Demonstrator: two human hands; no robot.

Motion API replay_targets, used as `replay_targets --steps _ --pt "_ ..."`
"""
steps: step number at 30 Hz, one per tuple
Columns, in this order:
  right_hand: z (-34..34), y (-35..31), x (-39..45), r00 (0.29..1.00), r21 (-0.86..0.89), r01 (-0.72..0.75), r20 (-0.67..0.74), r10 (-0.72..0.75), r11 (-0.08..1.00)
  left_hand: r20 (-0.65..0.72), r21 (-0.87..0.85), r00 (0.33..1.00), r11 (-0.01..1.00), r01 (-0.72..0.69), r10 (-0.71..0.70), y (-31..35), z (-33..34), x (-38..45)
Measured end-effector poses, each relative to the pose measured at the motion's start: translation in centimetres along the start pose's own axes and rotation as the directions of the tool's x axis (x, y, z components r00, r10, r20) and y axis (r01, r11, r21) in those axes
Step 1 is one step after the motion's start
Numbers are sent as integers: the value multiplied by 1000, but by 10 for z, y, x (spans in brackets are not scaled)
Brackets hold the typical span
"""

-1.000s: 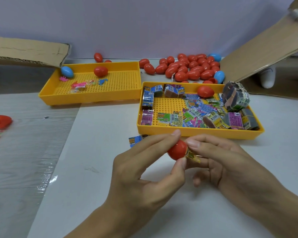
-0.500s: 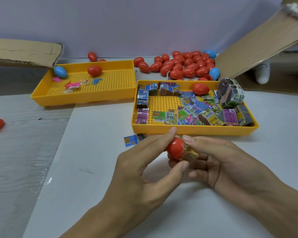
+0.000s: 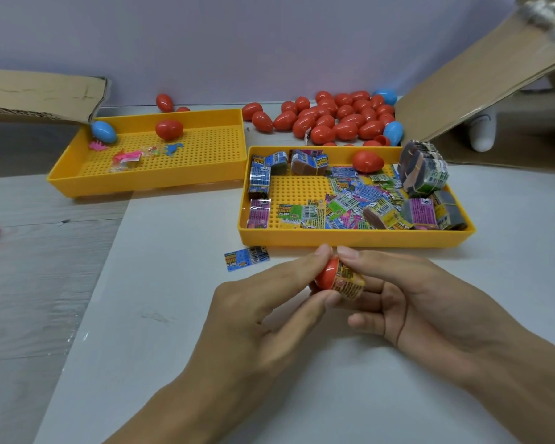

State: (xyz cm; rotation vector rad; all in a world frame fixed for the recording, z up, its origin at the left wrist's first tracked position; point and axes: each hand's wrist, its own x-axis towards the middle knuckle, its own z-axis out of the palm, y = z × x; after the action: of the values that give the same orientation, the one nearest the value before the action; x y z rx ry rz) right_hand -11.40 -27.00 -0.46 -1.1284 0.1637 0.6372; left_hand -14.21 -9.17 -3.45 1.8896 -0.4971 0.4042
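Red egg (image 3: 326, 277) pinched by left hand (image 3: 263, 318); label (image 3: 350, 282), gripped by right hand (image 3: 430, 302), has been slid further on, so probably nearly sleeved.

Bright, even light — edges warped

I see through one camera, worn on the person's head. It looks forward and down at the table (image 3: 180, 315). The left hand (image 3: 263, 318) and right hand (image 3: 430, 306) are very close, low in the middle. Two trays (image 3: 350, 240) sit a bit farther off. The wall (image 3: 269, 43) is far, up top.
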Motion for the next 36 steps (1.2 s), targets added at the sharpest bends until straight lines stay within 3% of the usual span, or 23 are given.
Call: replay_targets --steps 9,14,18,22,26,29,33,36 --pt "2 0 -1 1000 -48 16 7 -16 999 4 -33 1000 999 18 -18 0 -1 1" --pt "4 -2 -3 999 -44 45 13 -44 998 29 -144 995 985 97 -93 -3 -3 1" --pt "4 -6 -4 990 -191 140 30 -137 972 -14 -266 988 953 146 -155 -7 -3 1" --pt "0 -5 -6 921 -390 370 35 -389 843 -33 -362 988 923 129 -151 -8 -6 4" --pt "-1 1 -7 784 -596 546 114 -611 589 -12 -391 993 915 100 -113 -8 -6 6" --pt "-2 5 -6 722 -670 588 181 -668 453 -15 -383 995 920 82 -95 -8 -5 4" --pt "-5 2 -6 667 -664 651 270 -695 367 -25 -376 996 924 72 -88 -7 -6 5" --pt "-8 -2 -7 630 -641 706 373 -681 302 -46 -412 985 902 131 -165 -4 -7 6"
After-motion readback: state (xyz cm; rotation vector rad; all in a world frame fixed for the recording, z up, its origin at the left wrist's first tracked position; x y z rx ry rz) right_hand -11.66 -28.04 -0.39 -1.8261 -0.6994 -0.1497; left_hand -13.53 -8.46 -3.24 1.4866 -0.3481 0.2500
